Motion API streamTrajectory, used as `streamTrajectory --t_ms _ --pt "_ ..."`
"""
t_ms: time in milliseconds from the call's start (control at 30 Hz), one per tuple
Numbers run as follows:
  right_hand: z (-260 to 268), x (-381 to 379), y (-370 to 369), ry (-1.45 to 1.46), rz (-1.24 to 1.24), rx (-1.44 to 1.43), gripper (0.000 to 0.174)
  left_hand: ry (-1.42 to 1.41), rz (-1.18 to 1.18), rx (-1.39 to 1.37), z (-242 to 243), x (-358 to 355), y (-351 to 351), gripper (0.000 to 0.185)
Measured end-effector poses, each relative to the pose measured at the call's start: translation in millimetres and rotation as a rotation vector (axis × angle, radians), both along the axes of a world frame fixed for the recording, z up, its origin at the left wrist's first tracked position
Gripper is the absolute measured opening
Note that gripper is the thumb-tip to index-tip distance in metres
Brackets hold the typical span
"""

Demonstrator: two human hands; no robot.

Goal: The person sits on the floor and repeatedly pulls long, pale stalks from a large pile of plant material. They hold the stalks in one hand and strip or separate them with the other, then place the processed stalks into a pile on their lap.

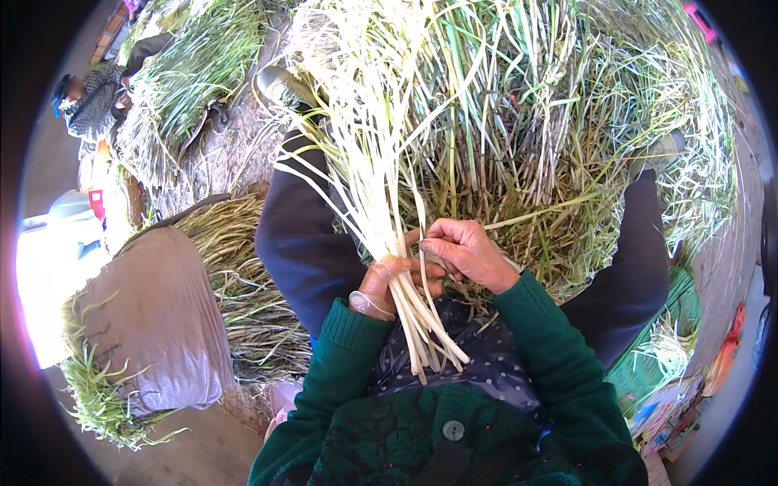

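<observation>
A bundle of long pale stalks [383,200] stands out in front of me, its leafy ends fanned away and its thick white ends over my lap. My left hand [392,276], in what looks like a thin clear glove, is closed around the bundle near those ends. Beside it on the right, my right hand [465,249] pinches one stalk between thumb and fingers at the bundle's edge. A dark polka-dot apron [504,370] covers my lap beneath the stalks.
Heaped green stalks [535,121] lie between and beyond my legs. At left are more stalks [255,291] and a cloth-covered bundle [158,322]. Another person [97,100] is at the upper left by a green pile [194,91]. A green woven sack [647,340] lies at right with pale scraps [665,349].
</observation>
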State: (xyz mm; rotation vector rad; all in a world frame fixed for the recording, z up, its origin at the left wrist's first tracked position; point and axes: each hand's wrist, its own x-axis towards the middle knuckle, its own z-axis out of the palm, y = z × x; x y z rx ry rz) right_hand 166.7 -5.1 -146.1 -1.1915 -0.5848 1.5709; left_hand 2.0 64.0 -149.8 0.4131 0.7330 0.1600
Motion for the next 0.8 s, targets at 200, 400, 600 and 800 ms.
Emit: streamTrajectory --t_ms 200,400,600,800 --pt "7 5 -6 0.014 -0.032 -0.002 0.009 -0.020 0.021 -0.062 -1 4 2 0.061" --pt "36 48 -35 0.195 -0.258 0.149 0.007 -0.041 0.027 -0.039 4 7 1 0.061" --pt "28 146 -85 0.021 -0.923 0.274 0.017 0.004 0.067 0.025 10 10 -4 0.046" --pt "7 82 -46 -0.924 -0.205 0.026 0.021 -0.044 0.069 0.014 1 12 -4 0.050"
